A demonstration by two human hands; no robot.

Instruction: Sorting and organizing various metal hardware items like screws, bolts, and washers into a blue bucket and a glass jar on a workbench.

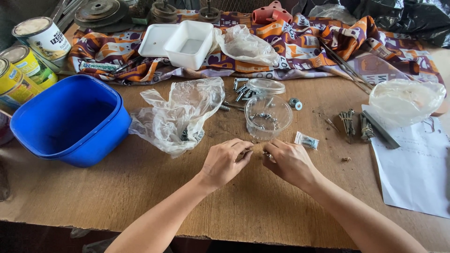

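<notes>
A small metal part [266,153] is pinched in the right hand [288,161] grip; the left hand [225,161] grip, fingers curled, is just beside it, contents unclear.

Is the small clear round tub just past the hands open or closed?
Open. The clear round tub stands upright with its lid lying on the table behind it, and small screws show inside.

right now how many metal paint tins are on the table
3, all at the far left edge: a white-labelled metal paint tin farthest back, a yellow-green one below it, and a yellow one nearest the blue plastic tub. More may sit out of frame.
</notes>
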